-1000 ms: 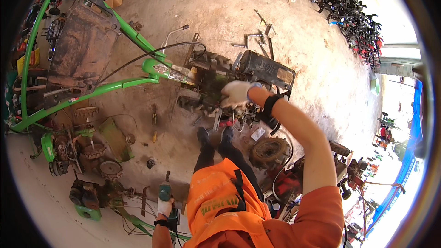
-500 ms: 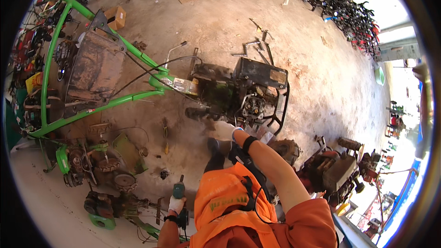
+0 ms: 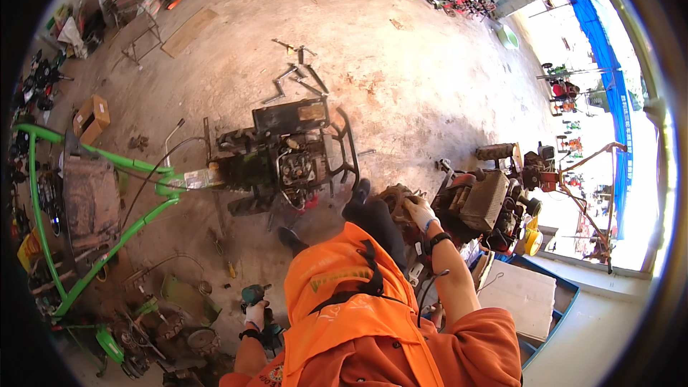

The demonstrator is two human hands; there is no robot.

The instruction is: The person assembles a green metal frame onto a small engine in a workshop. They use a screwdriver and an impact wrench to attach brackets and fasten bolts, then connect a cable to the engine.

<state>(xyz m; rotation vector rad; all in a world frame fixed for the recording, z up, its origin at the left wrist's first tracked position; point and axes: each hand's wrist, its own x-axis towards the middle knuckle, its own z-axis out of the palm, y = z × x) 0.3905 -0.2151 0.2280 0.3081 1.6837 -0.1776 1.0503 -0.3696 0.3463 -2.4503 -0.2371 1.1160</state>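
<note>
My left hand (image 3: 255,314), in a white glove, is closed round the handle of a teal and black cordless power tool (image 3: 253,293) low on my left side. My right hand (image 3: 420,211), also gloved, reaches out to the right over a dirty lugged tyre (image 3: 394,202); its fingers look stretched out over the tyre's edge, though contact is hard to judge. In front of me stands a green-framed machine (image 3: 172,180) with a black, dirty engine (image 3: 294,165) and a bent black guard bar (image 3: 350,147).
Loose metal parts (image 3: 297,75) lie beyond the machine. A second engine unit (image 3: 476,201) stands at right, near a blue tray holding a pale board (image 3: 519,297). At left are a cardboard box (image 3: 92,119), a yellow-handled tool (image 3: 231,269) and partly dismantled machinery (image 3: 168,322).
My right hand has left the engine's near side and moved right to the tyre. My body and view have turned right. The left hand still grips the power tool.
</note>
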